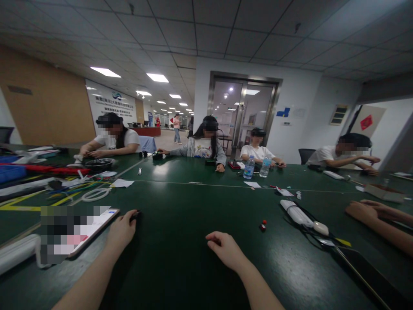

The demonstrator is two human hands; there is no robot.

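My left hand (pixel 122 230) is closed around a small dark object (pixel 136 215), too little of which shows to name it. Just left of that hand, a phone (pixel 106 220) with a lit, partly blurred screen lies on the green table (pixel 174 262). My right hand (pixel 226 249) rests low over the tabletop, its fingers loosely bent, thumb slightly apart, with nothing visible in it. To its right lies a small red and black piece (pixel 263 225), apart from the hand.
On the right lie a white power strip (pixel 297 214) with black cable, and another person's hands (pixel 368 211). Cables (pixel 97 194) and a blue bin (pixel 12 173) are at left. Two water bottles (pixel 248 168) stand farther back, where several people sit.
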